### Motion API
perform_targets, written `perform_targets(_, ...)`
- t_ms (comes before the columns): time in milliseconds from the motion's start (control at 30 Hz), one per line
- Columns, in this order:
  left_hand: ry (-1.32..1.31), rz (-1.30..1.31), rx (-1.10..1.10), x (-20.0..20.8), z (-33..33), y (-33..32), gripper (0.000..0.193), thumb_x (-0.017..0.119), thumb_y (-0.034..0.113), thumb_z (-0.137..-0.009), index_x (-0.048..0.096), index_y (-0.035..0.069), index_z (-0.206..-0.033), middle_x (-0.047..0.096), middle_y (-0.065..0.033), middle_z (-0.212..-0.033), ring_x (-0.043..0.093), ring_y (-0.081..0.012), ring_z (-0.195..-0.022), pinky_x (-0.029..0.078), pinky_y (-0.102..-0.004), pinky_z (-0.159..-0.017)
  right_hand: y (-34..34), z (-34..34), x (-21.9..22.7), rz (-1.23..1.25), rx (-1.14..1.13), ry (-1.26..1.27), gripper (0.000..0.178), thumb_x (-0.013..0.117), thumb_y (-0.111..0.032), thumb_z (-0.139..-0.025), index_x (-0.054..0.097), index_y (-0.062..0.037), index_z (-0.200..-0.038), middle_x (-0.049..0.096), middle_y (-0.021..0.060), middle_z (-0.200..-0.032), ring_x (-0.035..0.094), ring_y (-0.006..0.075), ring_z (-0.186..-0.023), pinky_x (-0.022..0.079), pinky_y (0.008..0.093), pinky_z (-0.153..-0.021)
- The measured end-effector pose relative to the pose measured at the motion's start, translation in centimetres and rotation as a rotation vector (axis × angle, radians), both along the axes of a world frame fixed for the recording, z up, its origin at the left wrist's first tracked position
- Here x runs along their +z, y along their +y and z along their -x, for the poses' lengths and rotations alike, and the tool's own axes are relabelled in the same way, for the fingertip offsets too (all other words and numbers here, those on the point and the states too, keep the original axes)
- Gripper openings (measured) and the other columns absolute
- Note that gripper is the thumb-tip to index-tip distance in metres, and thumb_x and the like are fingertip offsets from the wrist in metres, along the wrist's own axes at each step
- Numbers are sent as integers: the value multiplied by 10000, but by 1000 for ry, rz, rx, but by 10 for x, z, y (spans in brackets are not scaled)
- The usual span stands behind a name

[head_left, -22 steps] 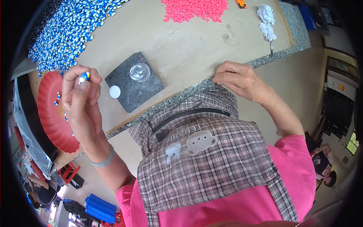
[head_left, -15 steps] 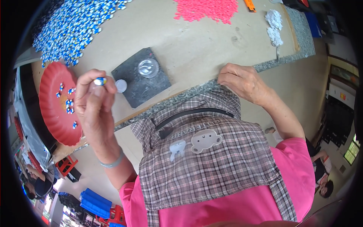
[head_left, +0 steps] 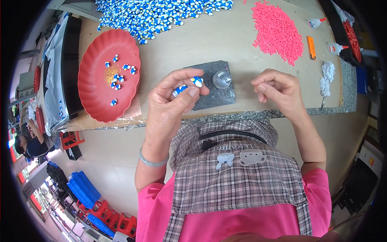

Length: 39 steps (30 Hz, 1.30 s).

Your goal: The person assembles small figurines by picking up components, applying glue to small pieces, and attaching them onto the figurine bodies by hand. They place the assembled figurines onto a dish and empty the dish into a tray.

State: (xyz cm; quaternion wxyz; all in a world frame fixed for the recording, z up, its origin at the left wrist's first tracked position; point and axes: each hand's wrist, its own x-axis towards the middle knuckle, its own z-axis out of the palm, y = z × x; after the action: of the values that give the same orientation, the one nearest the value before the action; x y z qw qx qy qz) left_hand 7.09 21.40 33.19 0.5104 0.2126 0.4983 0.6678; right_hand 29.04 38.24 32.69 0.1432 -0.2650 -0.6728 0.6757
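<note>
My left hand (head_left: 171,103) is closed on small blue-and-white figures above the near left part of a dark square slab (head_left: 219,98). One figure (head_left: 197,81) is pinched at the fingertips, its white and yellow side showing. Another figure (head_left: 180,90) lies in the curl of the same fingers. On the slab stands a small clear round cup (head_left: 221,79). To the right of the slab, my right hand (head_left: 282,92) hangs over the table with fingers curled and thumb against them. Whatever it may hold is hidden.
Left of the slab sits a red scalloped dish (head_left: 90,86) with several figures inside. A large heap of blue-and-white figures (head_left: 149,18) lies at the back, a heap of pink pieces (head_left: 278,34) at back right. Further right are an orange cutter (head_left: 311,48), glue bottles (head_left: 335,49) and crumpled white tissue (head_left: 327,71).
The view has swung, shifting the scene rightward. My left hand has moved from beside the red dish to the slab; two figures now show in it. My right hand has left the table edge, rising over the tabletop.
</note>
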Motion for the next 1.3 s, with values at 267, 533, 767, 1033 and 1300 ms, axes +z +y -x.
perform_targets(267,-24,-76,24,-7,6,0,208,627,17,-908,640,-16,-1113,701,-131,-920,456,-28,-621,334,-177,-515,10,34,11,110,82,27,132,630,-29,-919,705,24,-1015,680,49,-808,640,76,-695,531,209,-628)
perform_targets(533,143,57,46,-5,6,-1,232,657,18,-890,664,4,-1122,713,-63,-941,519,1,-674,371,-143,-545,15,47,21,83,132,-70,154,643,-14,-899,651,-2,-1053,680,39,-800,627,67,-668,520,206,-598)
perform_targets(767,266,115,46,-8,1,0,308,686,96,-890,640,-40,-1162,697,-118,-916,424,-23,-613,304,-172,-514,24,58,26,59,236,-217,159,682,-19,-866,549,-24,-953,668,44,-757,605,65,-623,484,204,-549)
perform_targets(1033,189,92,37,-8,2,-3,234,665,61,-899,665,-18,-1119,687,-60,-871,566,-37,-729,379,-162,-560,27,68,26,26,278,-270,171,668,-8,-858,509,-31,-916,673,59,-742,585,69,-596,452,205,-523)
perform_targets(1300,183,105,-1,-6,0,-4,184,665,13,-894,676,-2,-1077,693,-44,-961,627,-54,-814,462,-162,-626,24,73,29,-113,329,-331,198,679,-6,-843,499,-41,-915,662,52,-711,575,73,-588,455,231,-537)
